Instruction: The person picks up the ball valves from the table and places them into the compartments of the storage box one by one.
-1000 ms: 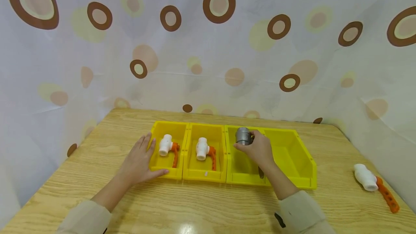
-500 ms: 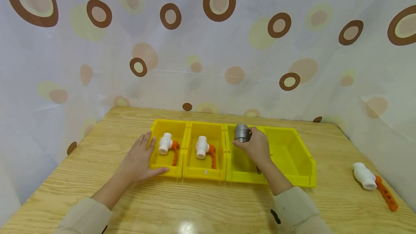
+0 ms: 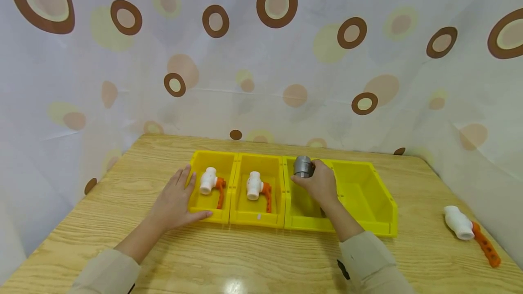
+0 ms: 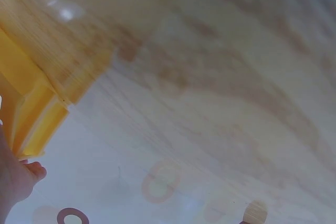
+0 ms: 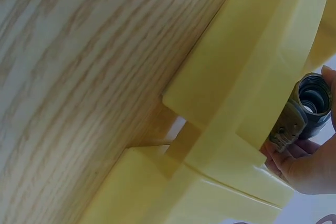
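Observation:
My right hand (image 3: pixel 322 186) grips a grey threaded pipe fitting (image 3: pixel 302 167) between thumb and fingers, just over the third yellow bin (image 3: pixel 304 222). In the right wrist view, the fitting (image 5: pixel 290 124) shows a round threaded mouth and a knobbly part on its side. My left hand (image 3: pixel 173 203) rests against the leftmost yellow bin (image 3: pixel 200 215), fingers along its left side and thumb on the front edge. A white ball valve (image 3: pixel 208 180) with an orange handle lies in that bin. Another white ball valve (image 3: pixel 254 186) with an orange handle lies in the second bin (image 3: pixel 241 217).
Right of the third bin stands another yellow bin (image 3: pixel 369 194), joined in the same row. A white ball valve (image 3: pixel 459 223) with an orange handle lies on the wooden table (image 3: pixel 204 262) at the right. A patterned curtain (image 3: pixel 261 58) hangs behind.
My right hand has shifted slightly left with the grey pipe fitting, still over the third bin. The left hand and the white valves stay where they were.

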{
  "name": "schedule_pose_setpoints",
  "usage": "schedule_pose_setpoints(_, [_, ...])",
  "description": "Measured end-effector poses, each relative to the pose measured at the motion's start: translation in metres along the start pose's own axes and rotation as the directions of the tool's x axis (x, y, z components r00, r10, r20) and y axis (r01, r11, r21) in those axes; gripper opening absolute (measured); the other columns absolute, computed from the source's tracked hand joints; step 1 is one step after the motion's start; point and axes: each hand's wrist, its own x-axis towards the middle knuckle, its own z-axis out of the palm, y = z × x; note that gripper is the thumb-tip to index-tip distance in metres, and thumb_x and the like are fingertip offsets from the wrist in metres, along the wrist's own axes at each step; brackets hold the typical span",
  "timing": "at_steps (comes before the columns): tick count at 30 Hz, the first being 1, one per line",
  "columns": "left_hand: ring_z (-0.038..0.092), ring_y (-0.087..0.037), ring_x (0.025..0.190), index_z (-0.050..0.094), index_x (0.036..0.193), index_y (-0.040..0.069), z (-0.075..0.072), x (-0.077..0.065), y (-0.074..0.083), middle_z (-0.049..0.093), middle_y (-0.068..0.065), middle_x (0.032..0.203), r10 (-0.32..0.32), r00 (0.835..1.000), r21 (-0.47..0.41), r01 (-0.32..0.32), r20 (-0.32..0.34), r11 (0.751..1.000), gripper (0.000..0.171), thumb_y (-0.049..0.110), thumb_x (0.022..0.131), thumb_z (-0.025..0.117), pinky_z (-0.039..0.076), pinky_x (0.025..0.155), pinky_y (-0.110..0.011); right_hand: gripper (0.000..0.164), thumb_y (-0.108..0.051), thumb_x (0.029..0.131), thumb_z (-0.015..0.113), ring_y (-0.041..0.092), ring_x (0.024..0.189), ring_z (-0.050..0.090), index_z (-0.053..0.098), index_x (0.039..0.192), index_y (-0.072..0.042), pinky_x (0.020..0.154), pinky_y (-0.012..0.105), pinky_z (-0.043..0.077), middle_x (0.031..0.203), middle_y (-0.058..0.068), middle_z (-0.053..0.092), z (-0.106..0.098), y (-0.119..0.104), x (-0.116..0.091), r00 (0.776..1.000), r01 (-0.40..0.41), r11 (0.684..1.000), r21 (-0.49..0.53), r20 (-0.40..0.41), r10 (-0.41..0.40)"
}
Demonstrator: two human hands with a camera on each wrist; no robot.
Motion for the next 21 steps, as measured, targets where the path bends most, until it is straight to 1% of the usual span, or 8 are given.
schedule_pose_setpoints(8, [0.033, -0.047, 0.131, 0.04, 0.134, -0.011, -0.0004, -0.0003, 0.0, 0.028, -0.031, 0.145, 0.001, 1.0, 0.013, -0.001, -0.002, 1.0, 0.104, 0.07, 0.073, 0.056, 0.031, 0.108, -0.052, 0.064, -0.029, 0.075, 0.076, 0.034, 0.089, 0.06, 0.05, 0.12, 0.008, 0.076, 0.044, 0.054, 0.109, 0.025, 0.061, 0.0049, 0.0017, 0.0028, 1.0, -0.009, 1.0, 0.001, 0.006, 0.009])
schedule_pose_setpoints(16, [0.033, -0.047, 0.13, 0.04, 0.134, -0.011, -0.0007, -0.0003, 0.0005, 0.029, -0.031, 0.145, 0.004, 1.0, 0.007, -0.004, -0.013, 1.0, 0.103, 0.07, 0.073, 0.057, 0.032, 0.108, -0.052, 0.065, -0.025, 0.076, 0.075, 0.036, 0.095, 0.06, 0.047, 0.125, 0.008, 0.079, 0.045, 0.054, 0.113, 0.026, 0.058, 0.0081, 0.0016, 0.0014, 0.999, -0.027, 1.0, 0.0, 0.027, 0.027])
schedule_pose_setpoints(21, [0.033, -0.047, 0.13, 0.04, 0.134, -0.011, -0.0008, -0.0003, 0.0007, 0.029, -0.031, 0.145, 0.004, 1.0, 0.012, -0.004, -0.01, 1.0, 0.103, 0.071, 0.073, 0.056, 0.032, 0.108, -0.052, 0.064, -0.025, 0.076, 0.075, 0.035, 0.095, 0.059, 0.048, 0.124, 0.008, 0.079, 0.045, 0.053, 0.113, 0.025, 0.059, 0.0102, 0.0025, 0.0021, 0.999, -0.018, 1.0, -0.014, 0.037, 0.018])
